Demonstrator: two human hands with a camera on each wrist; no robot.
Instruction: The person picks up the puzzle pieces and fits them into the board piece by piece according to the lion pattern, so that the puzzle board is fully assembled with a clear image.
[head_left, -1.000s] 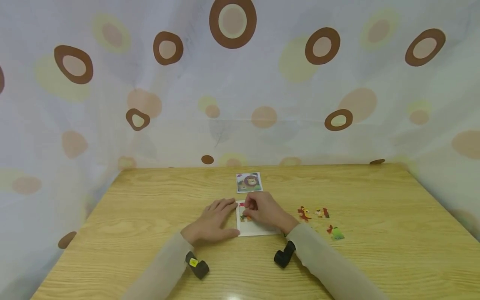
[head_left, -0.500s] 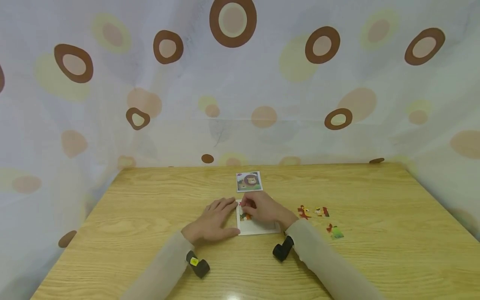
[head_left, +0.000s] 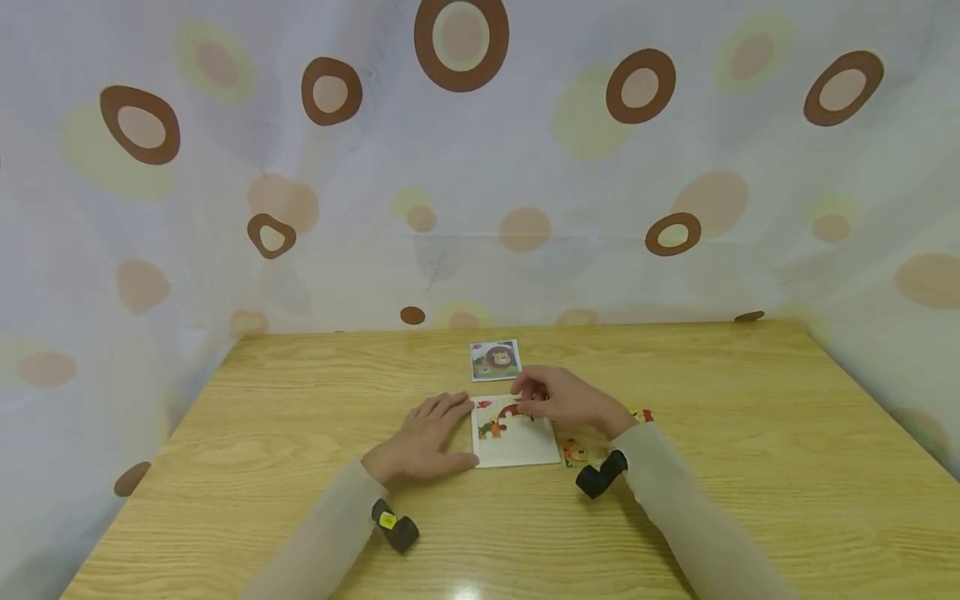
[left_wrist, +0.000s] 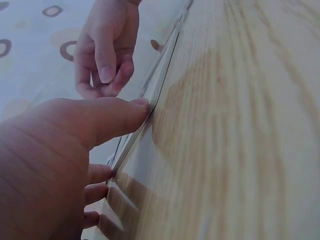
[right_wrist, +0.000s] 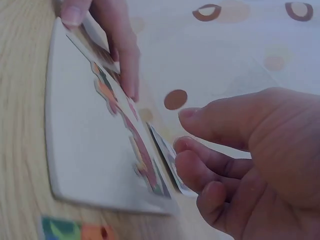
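Note:
A white puzzle board lies on the table. Joined puzzle pieces fill its left side and far edge, among them a reddish-brown curved stretch. My left hand is spread along the board's left edge; in the left wrist view its thumb and fingertips touch that edge. Over the far right corner hovers my right hand, fingers loosely bent. In the right wrist view a gap shows between its thumb and fingertips, with nothing held there.
A picture card with a lion lies beyond the board. Right of the board is a loose orange-and-green piece. Another loose piece shows past my right wrist, with the sleeve covering that area. A dotted curtain stands behind the table.
My right hand has moved right, from the board's left part to its far right corner, uncovering the joined pieces. Its arm now hides some loose pieces. My left hand stays in place.

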